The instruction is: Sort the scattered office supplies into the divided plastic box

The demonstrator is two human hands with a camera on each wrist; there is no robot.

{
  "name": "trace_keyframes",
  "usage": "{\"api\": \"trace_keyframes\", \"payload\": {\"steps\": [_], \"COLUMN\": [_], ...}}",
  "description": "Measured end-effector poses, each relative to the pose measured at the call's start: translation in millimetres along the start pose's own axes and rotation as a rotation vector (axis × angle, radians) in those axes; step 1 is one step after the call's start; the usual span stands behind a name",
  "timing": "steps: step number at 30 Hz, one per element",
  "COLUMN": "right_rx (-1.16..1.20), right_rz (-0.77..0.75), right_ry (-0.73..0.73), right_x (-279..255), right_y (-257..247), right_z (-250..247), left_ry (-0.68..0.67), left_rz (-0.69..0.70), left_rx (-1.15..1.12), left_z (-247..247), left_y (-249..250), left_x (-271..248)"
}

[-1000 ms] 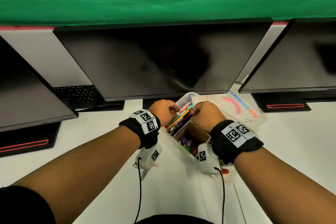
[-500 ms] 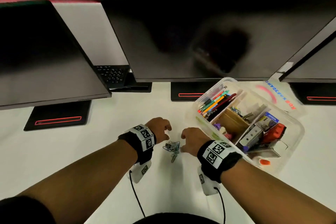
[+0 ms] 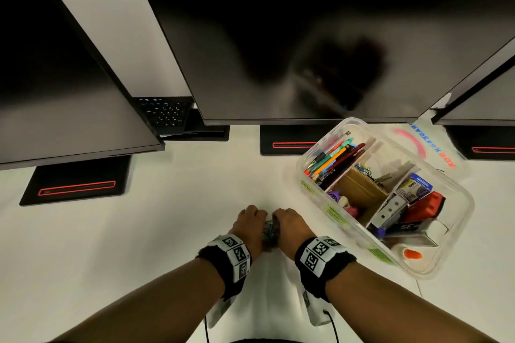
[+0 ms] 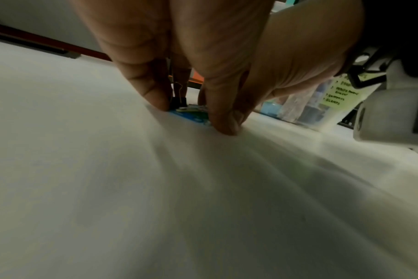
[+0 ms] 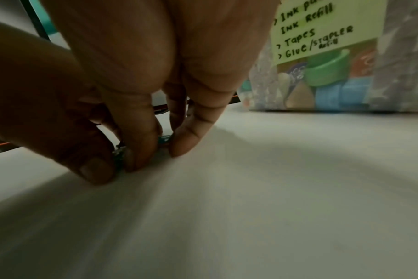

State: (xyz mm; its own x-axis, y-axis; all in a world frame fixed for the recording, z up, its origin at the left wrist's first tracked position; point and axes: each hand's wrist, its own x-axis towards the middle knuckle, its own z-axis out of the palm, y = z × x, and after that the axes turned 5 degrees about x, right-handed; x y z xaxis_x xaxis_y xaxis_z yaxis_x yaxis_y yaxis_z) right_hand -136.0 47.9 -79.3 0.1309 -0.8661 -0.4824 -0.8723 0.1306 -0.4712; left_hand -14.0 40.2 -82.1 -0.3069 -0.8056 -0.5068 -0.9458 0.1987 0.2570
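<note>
Your left hand [image 3: 250,224] and your right hand [image 3: 289,227] stand close together on the white table [image 3: 139,245], with a small heap of paper clips [image 3: 269,231] between them. Both hands have curled fingers whose tips press down at the two sides of the heap, so I judge that you are raking the loose clips together to lift them in one go. In the left wrist view a black binder clip [image 4: 178,100] stands between your fingers, beside blue and green clips. Whether either hand already pinches a clip I cannot tell; the fingertips [image 5: 134,160] touch the clips but hide them.

The divided plastic box [image 3: 457,198] lies to the right of your right hand, a little further from you, near but not touching it. Its far long compartment holds pens and pencils [image 3: 333,159]. The middle part holds a brown cardboard piece [image 3: 356,189], some clips behind it, and small coloured things in front. The right part holds a metal stapler [image 3: 390,210], a red object and a blue box. Green sticky labels [image 5: 322,34] on the wall name the contents.
</note>
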Motion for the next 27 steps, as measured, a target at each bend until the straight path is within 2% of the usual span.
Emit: {"api": "trace_keyframes", "payload": {"steps": [8, 14, 18, 23, 27], "right_rx": [-0.083, -0.023, 0.059, 0.01, -0.024], "right_rz": [-0.081, -0.134, -0.132, -0.152, -0.147], "right_ry": [-0.012, -0.042, 0.004, 0.016, 0.0], "right_x": [9.4, 7.8, 6.9, 6.9, 6.8], "right_y": [10.5, 3.6, 1.6, 2.0, 1.4], "right_z": [0.5, 4.8, 8.1, 8.8, 6.6], "left_ry": [0.079, 0.096, 0.092, 0.042, 0.012], "left_rz": [-0.009, -0.013, -0.006, 0.109, 0.138], "left_rx": [-0.056, -0.103, -0.079, 0.032, 0.132], "left_z": [-0.2, -0.1, -2.0, -3.4, -8.1], "left_y": [-14.8, -13.0, -10.2, -11.8, -8.0], "left_x": [6.4, 6.2, 5.6, 2.0, 0.2]}}
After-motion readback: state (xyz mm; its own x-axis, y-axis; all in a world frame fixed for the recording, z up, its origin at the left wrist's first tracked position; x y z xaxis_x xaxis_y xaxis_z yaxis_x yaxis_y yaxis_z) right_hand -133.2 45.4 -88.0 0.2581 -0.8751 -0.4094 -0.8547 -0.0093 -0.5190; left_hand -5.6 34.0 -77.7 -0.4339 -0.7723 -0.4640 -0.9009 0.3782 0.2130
